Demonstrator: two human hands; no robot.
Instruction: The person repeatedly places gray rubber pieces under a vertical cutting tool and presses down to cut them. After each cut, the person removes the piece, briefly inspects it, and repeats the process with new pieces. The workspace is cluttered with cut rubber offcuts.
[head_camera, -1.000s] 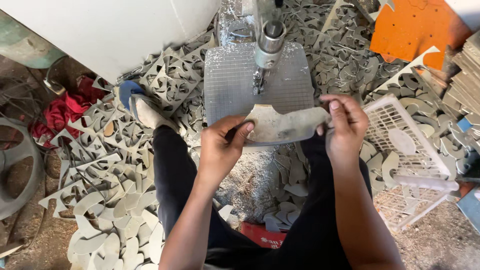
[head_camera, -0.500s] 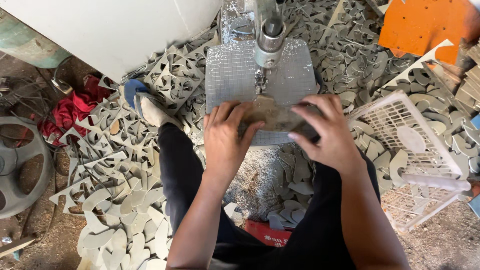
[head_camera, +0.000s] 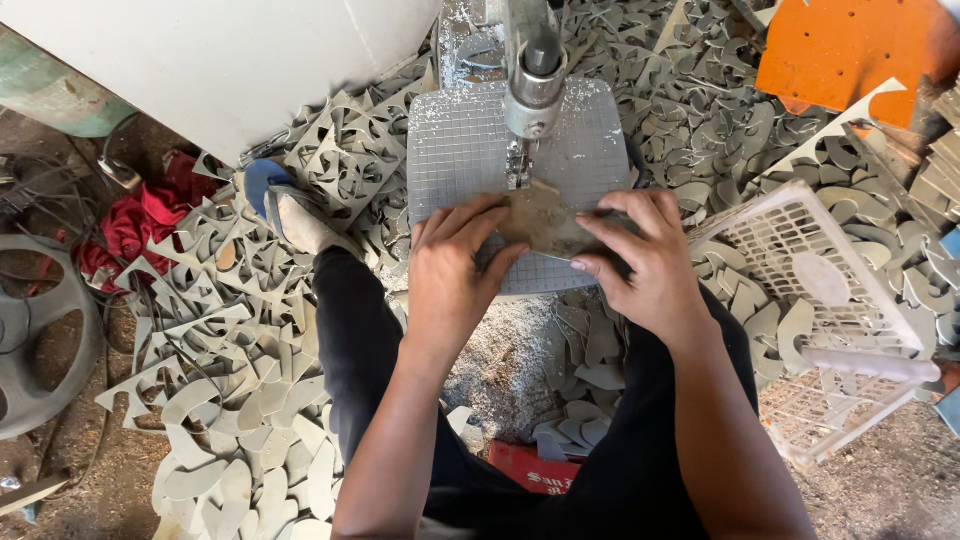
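Head view:
Workpiece: flat grey cut-out piece (head_camera: 545, 218) lies on the gridded saw surface (head_camera: 450, 150), just below the blade (head_camera: 518, 172).
Left hand (head_camera: 455, 270): fingers spread, pressing its left edge.
Right hand (head_camera: 640, 260): fingers spread, pressing its right edge.
White plastic crate (head_camera: 830, 300): right of the surface.

One head-worn camera looks steeply down from close above. It faces the saw table (head_camera: 460, 150) and the littered floor (head_camera: 200, 330).
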